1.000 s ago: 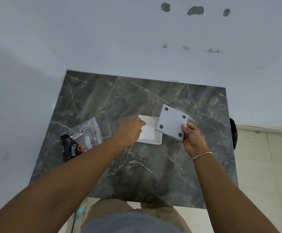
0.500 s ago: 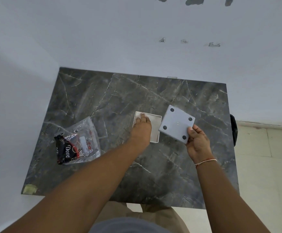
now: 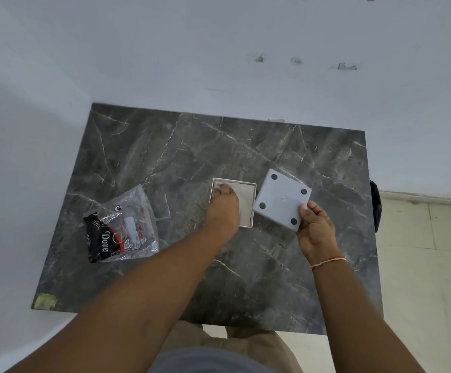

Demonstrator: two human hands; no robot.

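Note:
A shallow white square tray (image 3: 247,200) lies on the dark marble table (image 3: 165,157). My left hand (image 3: 223,208) reaches into it, fingertips pressing on the tray's far left corner; whether it holds anything is hidden. My right hand (image 3: 314,230) grips the near right corner of a grey square block (image 3: 282,199) with four dark round pads on its upturned face. The block is tilted and lifted just right of the tray, overlapping the tray's right rim.
A clear plastic bag (image 3: 123,224) holding a black Dove packet and small white items lies at the table's left. White walls close the far and left sides. A dark object (image 3: 375,208) hangs off the table's right edge above a tiled floor.
My left hand has slid from the tray's left rim into the tray, toward its far left corner. The right hand with the grey block has barely shifted.

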